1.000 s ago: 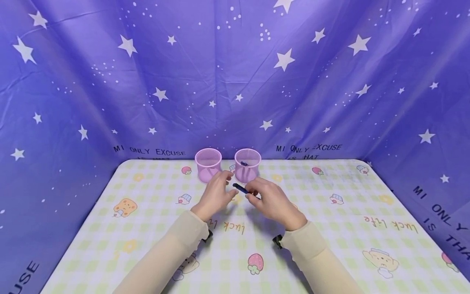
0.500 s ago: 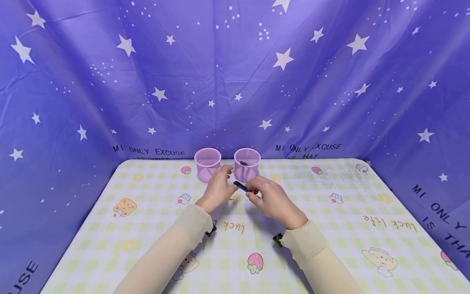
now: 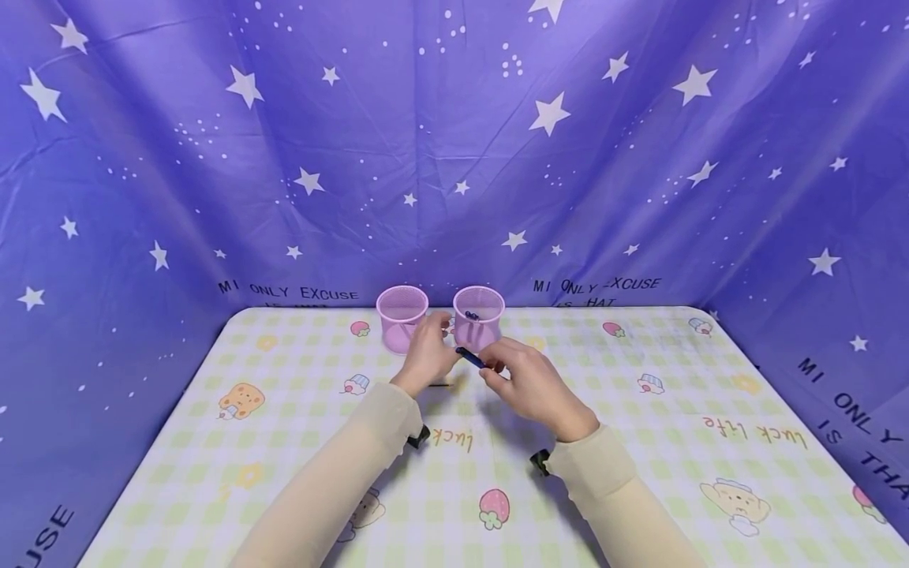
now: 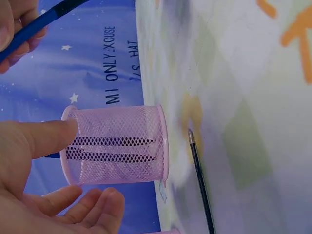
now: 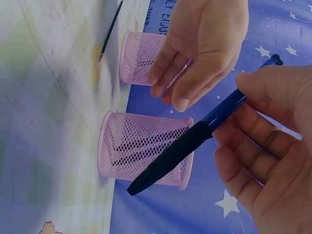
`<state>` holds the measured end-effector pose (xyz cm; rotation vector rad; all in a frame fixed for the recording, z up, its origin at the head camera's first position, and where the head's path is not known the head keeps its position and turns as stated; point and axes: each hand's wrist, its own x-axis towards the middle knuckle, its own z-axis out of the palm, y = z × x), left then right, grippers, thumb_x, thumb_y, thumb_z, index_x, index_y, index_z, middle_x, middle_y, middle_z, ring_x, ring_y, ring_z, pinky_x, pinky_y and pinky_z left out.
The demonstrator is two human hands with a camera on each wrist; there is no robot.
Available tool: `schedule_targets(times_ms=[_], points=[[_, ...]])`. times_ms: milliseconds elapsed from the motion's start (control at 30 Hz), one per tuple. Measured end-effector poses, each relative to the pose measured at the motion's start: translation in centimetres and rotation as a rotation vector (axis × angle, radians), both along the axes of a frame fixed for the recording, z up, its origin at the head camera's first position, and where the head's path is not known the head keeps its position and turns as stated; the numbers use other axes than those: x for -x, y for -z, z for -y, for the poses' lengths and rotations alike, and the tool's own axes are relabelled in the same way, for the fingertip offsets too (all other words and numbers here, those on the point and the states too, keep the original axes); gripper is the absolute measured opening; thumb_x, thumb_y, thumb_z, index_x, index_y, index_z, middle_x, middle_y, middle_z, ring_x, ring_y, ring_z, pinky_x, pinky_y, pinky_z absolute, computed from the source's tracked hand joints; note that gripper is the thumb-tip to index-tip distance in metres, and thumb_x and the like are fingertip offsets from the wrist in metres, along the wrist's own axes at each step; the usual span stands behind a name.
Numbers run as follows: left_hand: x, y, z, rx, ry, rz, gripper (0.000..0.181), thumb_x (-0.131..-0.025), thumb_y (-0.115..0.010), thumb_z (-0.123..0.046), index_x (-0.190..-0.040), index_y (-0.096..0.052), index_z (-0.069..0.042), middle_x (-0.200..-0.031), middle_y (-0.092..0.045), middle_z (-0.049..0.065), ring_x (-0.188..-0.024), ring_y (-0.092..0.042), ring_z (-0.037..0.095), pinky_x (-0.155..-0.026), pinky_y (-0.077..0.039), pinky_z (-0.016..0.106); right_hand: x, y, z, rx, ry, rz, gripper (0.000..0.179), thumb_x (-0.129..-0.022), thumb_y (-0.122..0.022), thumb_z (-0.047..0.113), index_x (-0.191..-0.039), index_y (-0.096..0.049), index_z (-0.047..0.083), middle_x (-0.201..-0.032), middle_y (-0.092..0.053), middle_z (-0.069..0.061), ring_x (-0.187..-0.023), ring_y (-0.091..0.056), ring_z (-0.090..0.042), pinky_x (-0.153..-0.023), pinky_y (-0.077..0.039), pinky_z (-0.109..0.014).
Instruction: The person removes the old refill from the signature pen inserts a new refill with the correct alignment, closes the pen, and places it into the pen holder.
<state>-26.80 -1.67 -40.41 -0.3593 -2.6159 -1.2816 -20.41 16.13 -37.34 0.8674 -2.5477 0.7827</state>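
My right hand [image 3: 529,383] pinches a blue ballpoint pen [image 5: 226,108] between thumb and fingers. Its dark grip end points down and away from the hand in the right wrist view. My left hand [image 3: 428,351] holds nothing, its thumb and fingers spread apart close beside the pen. On the table below lies a thin dark pen refill [image 4: 199,170] with a metal tip. Behind the hands stands a pink mesh pen cup [image 3: 490,331] with a couple of dark blue pens inside. A second pink mesh cup [image 3: 393,330] is to its left, partly behind my left hand.
A green-and-white checked cloth [image 3: 604,410] with printed cartoons covers the table. Right behind the cups hangs a purple curtain [image 3: 454,142] with white stars, which also closes off both sides.
My left hand has shifted right and slightly farther away, so the refill on the table now shows. The right hand and its pen have moved only slightly.
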Motion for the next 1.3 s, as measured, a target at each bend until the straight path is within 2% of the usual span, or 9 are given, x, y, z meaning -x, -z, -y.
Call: schedule_targets(times_ms=[233,400,633,900,1067,1300], points=[[0.7,0.5,-0.6,-0.02,0.001,-0.027,0.056,-0.073,-0.077,-0.007,-0.121,-0.053,0.007,-0.112,-0.059,0.023,-0.101,-0.059,0.034,-0.088,-0.047,0.04,0.0,-0.1,-0.1,0.007,-0.002,0.0,0.011,-0.083,-0.069,0.007,-0.086,-0.064,0.016,-0.084,-0.059,0.007,-0.075,-0.057,-0.008,-0.066,-0.047,-0.029],[1.1,0.6,-0.8,-0.024,-0.021,0.003,0.059,-0.074,-0.077,-0.008,-0.126,-0.051,0.005,-0.115,-0.058,0.022,-0.102,-0.058,0.032,-0.09,-0.046,0.04,0.0,-0.1,-0.1,0.007,-0.001,-0.005,0.011,-0.083,-0.069,0.006,-0.086,-0.064,0.016,-0.084,-0.059,0.007,-0.075,-0.057,-0.009,-0.066,-0.047,-0.029],[1.6,0.8,-0.9,-0.025,-0.026,0.003,0.062,-0.075,-0.079,-0.013,-0.126,-0.05,0.007,-0.115,-0.057,0.022,-0.101,-0.057,0.031,-0.089,-0.047,0.039,0.0,-0.2,-0.2,-0.001,0.009,-0.005,0.011,-0.083,-0.069,0.007,-0.087,-0.064,0.016,-0.084,-0.059,0.007,-0.075,-0.057,-0.009,-0.066,-0.047,-0.029],[2.2,0.7,-1.2,-0.03,-0.043,0.055,0.065,-0.074,-0.081,-0.014,-0.127,-0.049,0.005,-0.117,-0.056,0.021,-0.105,-0.055,0.031,-0.092,-0.045,0.039,0.0,-0.2,-0.2,0.001,0.01,0.001,0.012,-0.083,-0.069,0.007,-0.086,-0.064,0.017,-0.083,-0.059,0.008,-0.074,-0.057,-0.008,-0.065,-0.047,-0.029],[2.4,0.8,-1.4,-0.079,-0.064,0.098,0.068,-0.074,-0.082,-0.015,-0.129,-0.047,0.004,-0.116,-0.056,0.021,-0.105,-0.054,0.031,-0.091,-0.045,0.04,0.0,-0.2,-0.2,-0.003,0.011,0.004,0.011,-0.083,-0.069,0.007,-0.086,-0.064,0.017,-0.084,-0.059,0.007,-0.075,-0.057,-0.008,-0.065,-0.047,-0.029],[2.7,1.0,-1.7,-0.153,-0.051,0.128,0.069,-0.074,-0.081,-0.015,-0.13,-0.046,0.004,-0.119,-0.054,0.022,-0.109,-0.053,0.033,-0.093,-0.045,0.039,0.0,-0.2,-0.2,-0.007,0.009,0.0,0.011,-0.084,-0.069,0.007,-0.088,-0.064,0.016,-0.084,-0.06,0.007,-0.075,-0.057,-0.009,-0.066,-0.048,-0.029]])
